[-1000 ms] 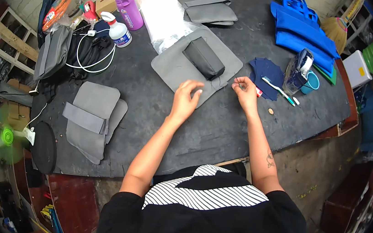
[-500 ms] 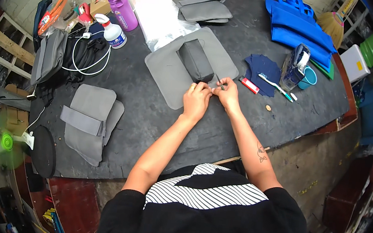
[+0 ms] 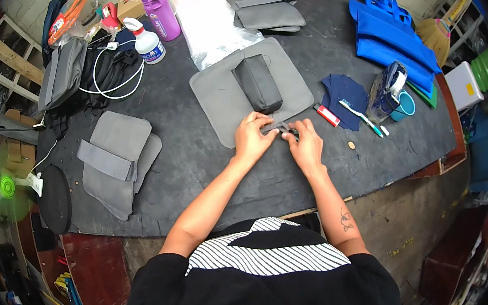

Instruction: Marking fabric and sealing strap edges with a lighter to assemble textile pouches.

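grey strip [image 3: 283, 127], just one, is pinched by left hand [image 3: 251, 140] and right hand [image 3: 306, 149], near one pouch [image 3: 258, 84].

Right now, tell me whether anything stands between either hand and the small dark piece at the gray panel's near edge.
Nothing visible does: the left hand and right hand both touch the small dark piece. The dark pouch lies beyond it on the gray panel.

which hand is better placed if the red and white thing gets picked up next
Right, I'd judge: the right hand is nearer the red and white thing, while the left hand sits farther across. Both pinch dark gray material, so the right would likely release first.
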`<state>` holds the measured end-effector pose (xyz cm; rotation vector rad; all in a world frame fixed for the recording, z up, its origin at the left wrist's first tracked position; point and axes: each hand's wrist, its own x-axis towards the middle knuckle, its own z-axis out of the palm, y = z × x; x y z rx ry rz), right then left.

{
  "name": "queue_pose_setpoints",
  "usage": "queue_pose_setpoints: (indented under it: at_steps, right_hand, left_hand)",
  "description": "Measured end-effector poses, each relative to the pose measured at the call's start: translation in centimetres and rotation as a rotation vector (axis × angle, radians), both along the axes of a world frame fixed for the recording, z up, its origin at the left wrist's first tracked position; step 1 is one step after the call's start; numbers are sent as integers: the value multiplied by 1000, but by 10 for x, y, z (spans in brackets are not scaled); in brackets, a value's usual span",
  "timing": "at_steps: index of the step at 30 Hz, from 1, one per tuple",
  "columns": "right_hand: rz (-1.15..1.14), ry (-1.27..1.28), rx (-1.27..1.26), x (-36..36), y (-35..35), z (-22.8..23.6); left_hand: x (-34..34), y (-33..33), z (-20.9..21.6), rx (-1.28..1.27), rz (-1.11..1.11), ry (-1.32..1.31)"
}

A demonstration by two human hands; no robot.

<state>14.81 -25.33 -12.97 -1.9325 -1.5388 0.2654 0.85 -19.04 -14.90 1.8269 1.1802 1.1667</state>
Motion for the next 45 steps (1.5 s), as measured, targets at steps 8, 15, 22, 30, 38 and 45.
queue_pose_setpoints:
  at_steps: [8,15,22,30,38,45]
  right_hand:
    - [31,-129,132,-11,3,-8]
    - [46,-108,158,-12,8,-14]
    - [-92,123,273,7,17,1]
    - [216,682,149,-5,32,-13]
    - [277,818,221,-5,40,-19]
    - [127,530,259,17,52,-4]
  left_hand:
    - [0,9,-9,-36,-18,-7]
    - [-2,8,-10,-25,33,-59]
    - [-22,-1,-15,142,116,-181]
    - [-26,-5,-6,66,99,-54]
    - [-21,15,-13,221,135,304]
    - [-36,15,-9,-3,-77,69]
